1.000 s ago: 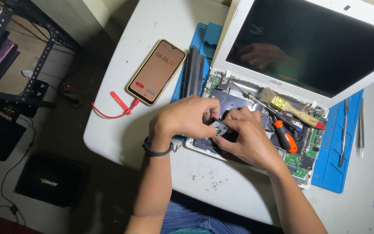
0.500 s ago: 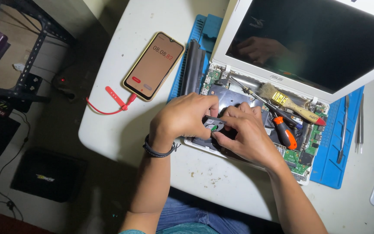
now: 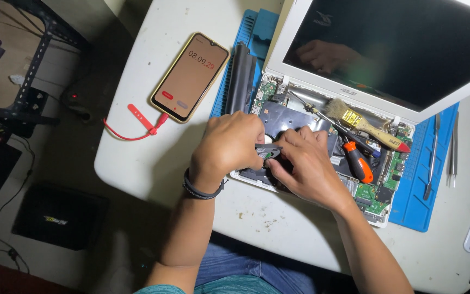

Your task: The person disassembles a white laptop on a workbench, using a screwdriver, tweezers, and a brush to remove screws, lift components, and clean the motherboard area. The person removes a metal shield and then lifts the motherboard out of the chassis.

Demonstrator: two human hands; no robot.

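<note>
while hands (image 3: 267, 155) work, white table (image 3: 153, 158) bears laptop (image 3: 354, 109), phone (image 3: 190, 76).

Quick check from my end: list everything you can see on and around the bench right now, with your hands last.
laptop: 1, white, opened, base internals exposed
small part: 1, grey, between both hands
phone: 1, gold-edged, left of laptop
cable: 1, red, into phone
battery: 1, black, on mat
mat: 1, blue, under laptop
brush: 1, wooden, on base
screwdriver: 1, orange-handled, on base
metal tools: about 3, right mat
table: 1, white
left hand: on part
right hand: on part
</note>
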